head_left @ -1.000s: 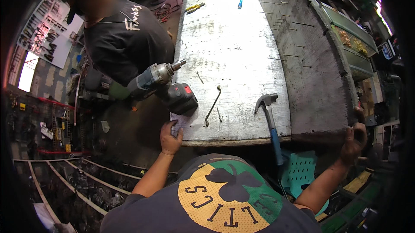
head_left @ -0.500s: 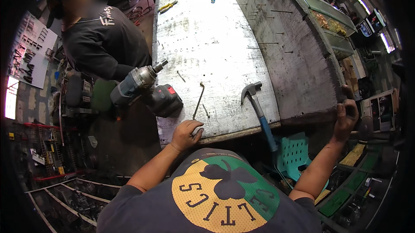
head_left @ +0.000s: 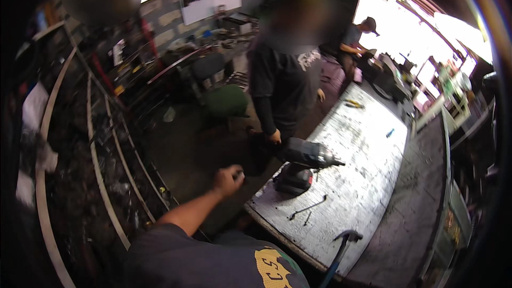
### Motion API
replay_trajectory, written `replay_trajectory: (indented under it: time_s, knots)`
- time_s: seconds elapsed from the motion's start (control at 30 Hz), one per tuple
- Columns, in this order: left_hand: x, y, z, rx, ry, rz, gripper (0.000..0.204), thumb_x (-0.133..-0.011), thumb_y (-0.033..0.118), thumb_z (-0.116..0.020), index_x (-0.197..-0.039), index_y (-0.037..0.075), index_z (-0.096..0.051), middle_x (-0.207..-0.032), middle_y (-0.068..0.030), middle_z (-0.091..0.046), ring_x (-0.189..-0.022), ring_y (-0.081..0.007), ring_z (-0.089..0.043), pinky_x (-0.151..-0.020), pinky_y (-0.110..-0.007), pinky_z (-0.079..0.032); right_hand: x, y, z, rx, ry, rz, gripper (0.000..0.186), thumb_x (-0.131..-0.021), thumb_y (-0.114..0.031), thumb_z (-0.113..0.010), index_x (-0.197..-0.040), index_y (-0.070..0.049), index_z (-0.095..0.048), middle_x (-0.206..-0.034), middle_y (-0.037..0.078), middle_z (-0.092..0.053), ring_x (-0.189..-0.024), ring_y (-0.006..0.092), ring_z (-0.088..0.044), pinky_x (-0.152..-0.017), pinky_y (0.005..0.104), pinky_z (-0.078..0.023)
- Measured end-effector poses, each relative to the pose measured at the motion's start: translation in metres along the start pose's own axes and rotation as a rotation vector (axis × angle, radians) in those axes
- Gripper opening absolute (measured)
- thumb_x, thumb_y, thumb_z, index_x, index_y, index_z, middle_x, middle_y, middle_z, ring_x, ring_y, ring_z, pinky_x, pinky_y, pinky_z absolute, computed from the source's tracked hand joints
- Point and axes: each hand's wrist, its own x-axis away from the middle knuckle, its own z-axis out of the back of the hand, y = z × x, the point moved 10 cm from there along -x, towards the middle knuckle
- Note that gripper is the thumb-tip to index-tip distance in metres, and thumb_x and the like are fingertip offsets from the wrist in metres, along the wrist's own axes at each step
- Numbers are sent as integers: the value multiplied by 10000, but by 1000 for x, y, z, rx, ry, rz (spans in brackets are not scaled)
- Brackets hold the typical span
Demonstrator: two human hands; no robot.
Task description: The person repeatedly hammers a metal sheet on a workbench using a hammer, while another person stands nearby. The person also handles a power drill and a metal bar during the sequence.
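The left grip (head_left: 229, 181) is partly curled in the air beside the desk (head_left: 330, 223); whether it has hold of anything cannot be told. The right grip is out of view. The power drill (head_left: 305, 153) stands near the desk's left edge: a bump could topple it. The hammer (head_left: 337, 258) overhangs the near edge; brushing its handle could dislodge it.

Glaring doorway (head_left: 394, 37), bright tabletop (head_left: 368, 160) — soft blur, dark warped edges
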Motion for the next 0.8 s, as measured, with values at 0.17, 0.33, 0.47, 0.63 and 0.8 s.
replay_trajectory:
  time_s: [0.17,0.33,0.47,0.63,0.8]
  knots:
    - [-138,-108,177,-202,202,483,1104,-814,225,-792,-1631,-139,-144,-1490,-378,-536,-1377,-434,-582,-1153,-454,-478,-20,-32,-16,72,-11,6,203,-1084,-200,-589,-1095,2,-605,-1286,213,-664,-1196,334,-626,-1064,432,-478]
    - [-229,-104,312,-287,151,522,1173,-800,234,-736,-1630,-156,-5,-950,-222,-792,-883,-320,-787,-866,-391,-617,-24,-44,-19,123,-6,26,227,-1083,-223,-604,-1099,3,-614,-1264,200,-670,-1173,326,-635,-1041,429,-488]
    - [-239,-94,318,-278,105,511,1096,-831,285,-763,-1626,-152,-148,-924,-211,-796,-982,-353,-773,-927,-413,-593,-18,-40,-10,175,-5,26,246,-1083,-241,-616,-1103,4,-621,-1246,189,-674,-1154,320,-641,-1023,426,-496]
    - [-155,-110,124,-435,-689,309,778,-876,541,-799,-1328,-79,-672,-1328,-308,-686,-1194,-418,-702,-1018,-469,-551,5,-11,26,347,-33,-27,271,-1082,-264,-630,-1107,6,-630,-1224,176,-679,-1131,311,-650,-1000,423,-506]
    - [17,-90,-73,399,-881,506,910,-936,490,-808,-1562,-60,-441,-1410,-241,-643,-1275,-259,-651,-1021,-387,-586,24,26,33,101,-85,-443,246,-1071,-205,-678,-1190,6,-635,-1183,118,-649,-1128,254,-597,-1067,371,-447]
